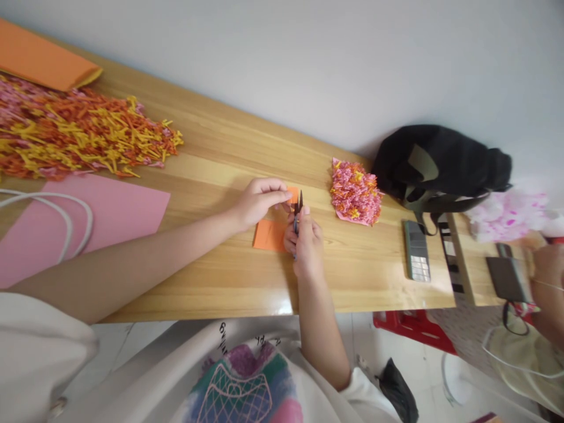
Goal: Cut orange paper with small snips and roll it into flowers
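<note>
My left hand [267, 201] pinches a small piece of orange paper [292, 192] between thumb and fingertips. In my right hand [307, 238] is a pair of scissors [298, 205], its dark blades pointing away from me beside that piece. Whether the blades touch the paper is too small to tell. Under my hands lies an orange paper rectangle [268, 235], partly covered by my right fingers. To the right of my hands, a heap of small pink, orange and yellow pieces [356, 192] sits on a pink sheet.
A large pile of yellow, orange and pink pieces [88, 132] lies left, with folded orange sheets [42, 56] behind it. Pink paper [132, 205] and a white cable [90, 220] are nearer. A black bag [440, 158] and a phone [416, 251] lie right. Another person's arm [549, 288] shows far right.
</note>
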Tool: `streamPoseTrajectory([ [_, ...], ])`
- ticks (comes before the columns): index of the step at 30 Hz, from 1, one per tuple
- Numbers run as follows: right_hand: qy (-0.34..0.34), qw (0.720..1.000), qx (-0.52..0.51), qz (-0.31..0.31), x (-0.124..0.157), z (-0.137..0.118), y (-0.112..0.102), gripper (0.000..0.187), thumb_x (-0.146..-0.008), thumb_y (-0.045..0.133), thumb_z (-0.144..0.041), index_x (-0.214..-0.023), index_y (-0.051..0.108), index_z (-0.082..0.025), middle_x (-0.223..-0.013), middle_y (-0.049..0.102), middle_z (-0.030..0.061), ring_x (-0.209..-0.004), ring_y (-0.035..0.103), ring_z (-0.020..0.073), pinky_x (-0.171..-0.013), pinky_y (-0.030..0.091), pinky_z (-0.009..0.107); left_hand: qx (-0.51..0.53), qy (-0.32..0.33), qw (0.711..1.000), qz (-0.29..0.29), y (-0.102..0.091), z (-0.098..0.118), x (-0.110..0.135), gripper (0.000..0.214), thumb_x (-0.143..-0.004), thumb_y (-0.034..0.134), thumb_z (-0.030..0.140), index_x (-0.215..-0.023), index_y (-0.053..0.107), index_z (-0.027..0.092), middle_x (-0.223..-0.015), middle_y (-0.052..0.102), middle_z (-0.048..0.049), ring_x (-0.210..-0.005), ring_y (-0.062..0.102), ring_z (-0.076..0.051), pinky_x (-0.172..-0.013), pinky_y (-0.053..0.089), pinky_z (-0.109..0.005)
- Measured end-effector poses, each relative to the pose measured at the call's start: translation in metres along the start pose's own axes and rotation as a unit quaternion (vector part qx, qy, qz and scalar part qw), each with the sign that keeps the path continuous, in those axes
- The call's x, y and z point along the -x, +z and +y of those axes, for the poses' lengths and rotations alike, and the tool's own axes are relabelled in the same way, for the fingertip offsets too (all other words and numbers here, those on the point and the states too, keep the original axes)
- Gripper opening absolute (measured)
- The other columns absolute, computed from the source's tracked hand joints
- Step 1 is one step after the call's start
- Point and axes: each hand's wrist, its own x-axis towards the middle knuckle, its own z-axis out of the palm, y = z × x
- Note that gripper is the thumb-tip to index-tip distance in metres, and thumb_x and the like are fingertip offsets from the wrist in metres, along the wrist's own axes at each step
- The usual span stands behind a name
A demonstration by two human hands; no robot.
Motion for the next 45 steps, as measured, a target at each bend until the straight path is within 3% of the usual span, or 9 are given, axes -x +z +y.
streamPoseTrajectory([
  [15,-0.003,1.0,0.005,-0.02,-0.0001,-0.0004,-0.0002,0.055,-0.069,0.063,-0.074,-0.066,0.048,-0.021,-0.043,0.025,-0.0129,-0.037,0.016,0.0028,-0.036,0.01,0.018,-0.017,-0.038,0.999,0.013,0.001,0.0016,-0.0007,0.016,-0.069,0.061,0.019,-0.053,0.062,0.016,-0.053,0.061,0.0011,-0.054,0.055,-0.011,-0.058,0.041,-0.026],
  [34,-0.002,1.0,0.0,-0.027,0.0012,0.0001,-0.0006,0.052,-0.074,0.061,-0.07,-0.066,0.048,-0.021,-0.045,0.025,-0.0122,-0.037,0.017,0.0031,-0.036,0.011,0.019,0.045,-0.049,0.998,0.011,0.0,-0.0002,-0.0015,0.014,-0.066,0.064,0.016,-0.052,0.065,0.015,-0.054,0.063,-0.0001,-0.054,0.056,-0.012,-0.062,0.048,-0.027],
  [45,-0.001,1.0,0.01,-0.026,0.0007,-0.0008,-0.0001,0.052,-0.077,0.058,-0.07,-0.066,0.048,-0.021,-0.044,0.025,-0.0121,-0.037,0.016,0.0034,-0.035,0.011,0.018,0.028,-0.045,0.999,0.012,0.001,0.0011,-0.0002,0.015,-0.068,0.063,0.016,-0.053,0.064,0.015,-0.053,0.062,0.0004,-0.053,0.056,-0.011,-0.061,0.048,-0.026],
])
